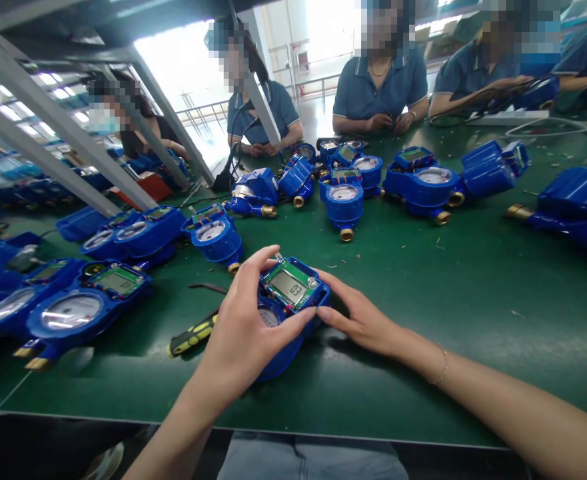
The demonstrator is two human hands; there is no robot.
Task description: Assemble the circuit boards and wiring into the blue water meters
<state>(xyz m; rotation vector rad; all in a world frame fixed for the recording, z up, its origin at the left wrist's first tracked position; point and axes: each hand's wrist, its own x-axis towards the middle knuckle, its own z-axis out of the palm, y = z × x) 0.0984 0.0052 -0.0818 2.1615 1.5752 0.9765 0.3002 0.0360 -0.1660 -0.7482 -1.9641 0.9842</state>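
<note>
A blue water meter [293, 293] with a green circuit board and a small LCD on top rests on the green table [448, 293] in front of me. My left hand [246, 323] wraps over its left side, fingers curled round the housing and thumb at the front edge. My right hand [358, 317] touches the right side of the display module with its fingertips. A yellow-and-black screwdriver [190, 337] lies on the table just left of my left hand, partly hidden by it.
Several blue meters lie around: a cluster at the left [73, 310], one just behind [216, 237], more across the middle [346, 197] and right [578, 207]. Several people in blue shirts sit along the far side [378, 87]. Grey metal struts [68, 133] slant at upper left.
</note>
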